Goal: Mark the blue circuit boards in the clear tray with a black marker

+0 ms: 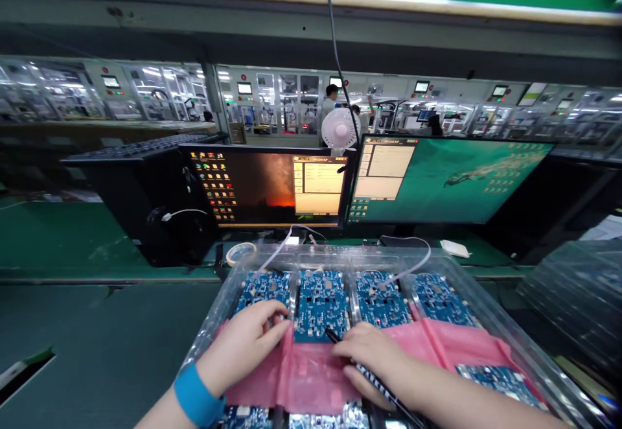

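My right hand (pixel 367 358) grips a black pen (pixel 379 383) with a patterned barrel, its dark tip over the lower edge of a blue circuit board (pixel 323 302). On the left, my left hand (pixel 255 338), with a blue wristband (pixel 197 396), lies over the lower part of another circuit board (pixel 262 285). Its fingers are bent and the thumb stands apart from them; the fingertips are partly hidden. Both boards sit in a clear plastic tray (pixel 214 319). Pink plastic sheeting (pixel 313 377) lies under my hands, between two rows of boards.
A white cable (pixel 413 267) reaches the third board (pixel 381 299); a fourth board (pixel 442 299) lies further right. Behind the tray stand two monitors (pixel 272 186), a small fan (pixel 339 129) and a tape roll (pixel 240 254). Clear trays (pixel 573 293) are stacked at right. People stand in the background.
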